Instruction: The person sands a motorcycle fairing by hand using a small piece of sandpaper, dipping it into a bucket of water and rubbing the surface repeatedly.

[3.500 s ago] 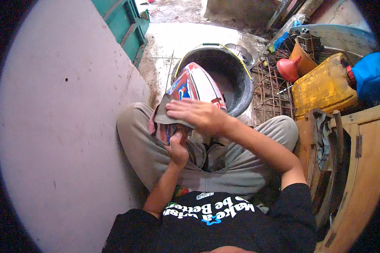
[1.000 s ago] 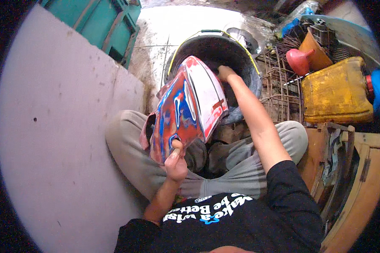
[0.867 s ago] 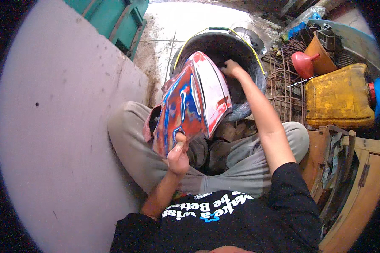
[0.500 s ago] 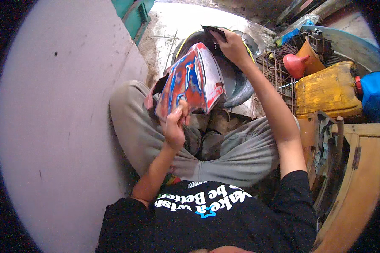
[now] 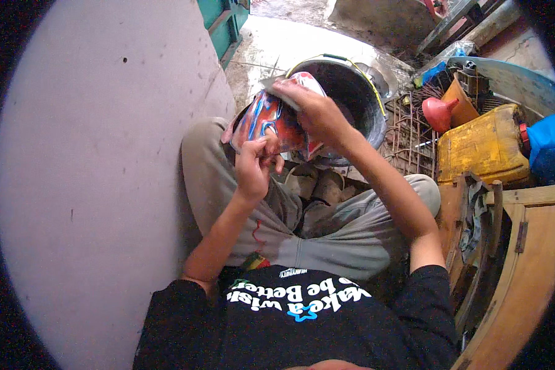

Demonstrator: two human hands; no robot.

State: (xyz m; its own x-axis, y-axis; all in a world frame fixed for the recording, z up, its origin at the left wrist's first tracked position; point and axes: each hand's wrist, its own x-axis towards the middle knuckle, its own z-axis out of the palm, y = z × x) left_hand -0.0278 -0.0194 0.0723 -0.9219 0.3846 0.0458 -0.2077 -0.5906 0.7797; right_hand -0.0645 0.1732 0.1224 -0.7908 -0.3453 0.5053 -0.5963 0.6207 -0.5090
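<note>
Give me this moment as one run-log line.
left grip: holding painted bodywork panel, near end | right grip: holding thin grey sheet over panel | black bucket: beyond panel | yellow jerrycan: far right

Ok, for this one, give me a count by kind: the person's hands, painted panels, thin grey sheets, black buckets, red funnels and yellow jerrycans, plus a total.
Hands, left hand and right hand: 2
Painted panel: 1
Thin grey sheet: 1
Black bucket: 1
Red funnel: 1
Yellow jerrycan: 1
Total: 7
</note>
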